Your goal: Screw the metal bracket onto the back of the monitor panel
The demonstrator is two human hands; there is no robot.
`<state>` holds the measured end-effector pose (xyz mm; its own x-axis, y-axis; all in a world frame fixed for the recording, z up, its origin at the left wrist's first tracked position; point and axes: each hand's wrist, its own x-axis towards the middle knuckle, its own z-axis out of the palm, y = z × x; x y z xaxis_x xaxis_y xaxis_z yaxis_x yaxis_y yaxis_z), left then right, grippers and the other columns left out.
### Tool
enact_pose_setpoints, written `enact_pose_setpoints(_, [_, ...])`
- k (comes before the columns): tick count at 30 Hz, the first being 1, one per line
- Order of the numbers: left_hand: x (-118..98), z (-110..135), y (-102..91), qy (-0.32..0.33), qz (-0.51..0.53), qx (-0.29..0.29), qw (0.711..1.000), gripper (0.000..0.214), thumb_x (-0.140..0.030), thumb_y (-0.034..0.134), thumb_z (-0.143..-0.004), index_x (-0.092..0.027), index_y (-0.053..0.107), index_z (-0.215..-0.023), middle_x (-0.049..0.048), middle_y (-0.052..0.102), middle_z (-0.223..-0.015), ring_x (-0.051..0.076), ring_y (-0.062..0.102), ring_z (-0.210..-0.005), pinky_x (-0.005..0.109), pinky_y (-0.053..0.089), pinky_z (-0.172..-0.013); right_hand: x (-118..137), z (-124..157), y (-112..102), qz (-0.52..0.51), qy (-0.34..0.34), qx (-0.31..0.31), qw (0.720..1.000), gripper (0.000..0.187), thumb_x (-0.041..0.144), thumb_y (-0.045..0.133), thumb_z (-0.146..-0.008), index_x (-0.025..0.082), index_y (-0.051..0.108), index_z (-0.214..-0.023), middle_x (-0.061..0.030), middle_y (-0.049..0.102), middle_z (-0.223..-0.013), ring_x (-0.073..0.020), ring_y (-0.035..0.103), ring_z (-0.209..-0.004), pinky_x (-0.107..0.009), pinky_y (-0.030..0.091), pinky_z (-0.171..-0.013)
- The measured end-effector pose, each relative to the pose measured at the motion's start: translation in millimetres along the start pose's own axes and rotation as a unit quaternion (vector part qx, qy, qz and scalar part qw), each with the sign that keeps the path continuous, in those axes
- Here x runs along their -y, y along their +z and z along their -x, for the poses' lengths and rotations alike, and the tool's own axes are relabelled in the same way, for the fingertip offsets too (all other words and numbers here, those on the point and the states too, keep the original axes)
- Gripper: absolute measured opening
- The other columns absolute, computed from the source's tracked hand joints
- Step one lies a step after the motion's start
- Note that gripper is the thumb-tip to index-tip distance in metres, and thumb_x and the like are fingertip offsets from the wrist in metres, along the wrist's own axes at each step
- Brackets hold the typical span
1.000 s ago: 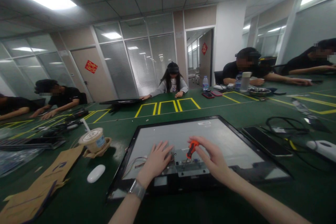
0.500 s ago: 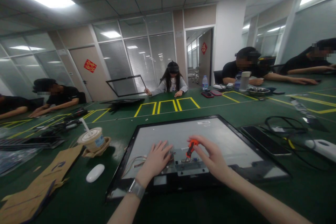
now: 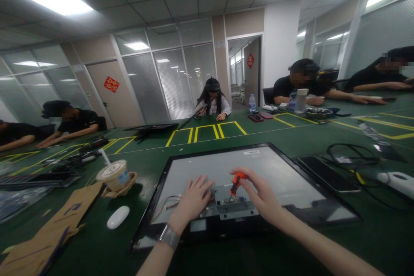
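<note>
A flat display panel (image 3: 200, 164) with a grey back and black rim lies on the table in front of me. Near its front edge sits a metal bracket (image 3: 237, 212) with small parts on it. My right hand (image 3: 258, 192) grips an orange and black screwdriver (image 3: 237, 182), its shaft pointing down at the bracket. My left hand (image 3: 195, 198) rests flat on the panel just left of the bracket, fingers stretched out. Thin wires (image 3: 166, 203) run beside it on the panel's left side.
Left of the panel are a drink cup (image 3: 114, 173), a white oval case (image 3: 118, 217) and brown paper packaging (image 3: 54, 224). At right lie a black phone (image 3: 326, 173), a cable (image 3: 355, 148) and a white device (image 3: 399, 183). Several people sit around the green table.
The person opposite has swung the thin black frame they hold down and inward. My hands and the screwdriver stay in nearly the same place over the panel.
</note>
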<state>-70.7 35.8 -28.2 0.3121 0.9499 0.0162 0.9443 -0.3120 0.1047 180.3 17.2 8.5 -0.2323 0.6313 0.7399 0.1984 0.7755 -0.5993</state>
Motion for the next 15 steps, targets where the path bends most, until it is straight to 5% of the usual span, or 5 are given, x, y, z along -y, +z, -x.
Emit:
enact_pose_setpoints(6, [0,0,0.6,-0.003,-0.006,0.001,1.0,0.047,-0.035,0.036,-0.1,-0.032,0.041,-0.147,0.0047,0.033,-0.159,0.029,0.027,-0.147,0.055,0.021,-0.118,5,-2,-1,-0.026,0.007,0.016,1.0,0.027,0.03,0.042,-0.101,0.021,0.062,-0.117,-0.0055,0.073,-0.088,-0.0182,0.071,-0.083,-0.03,0.056,-0.079])
enact_pose_setpoints(15, [0,1,-0.6,0.003,-0.007,0.003,1.0,0.047,-0.033,0.036,-0.101,-0.031,0.041,-0.147,0.0059,0.033,-0.159,0.028,0.027,-0.147,0.056,0.021,-0.118,11,-7,-2,-0.023,-0.04,-0.031,0.998,0.014,0.028,0.063,-0.091,0.023,0.073,-0.1,-0.0052,0.07,-0.086,-0.02,0.069,-0.082,-0.03,0.057,-0.076])
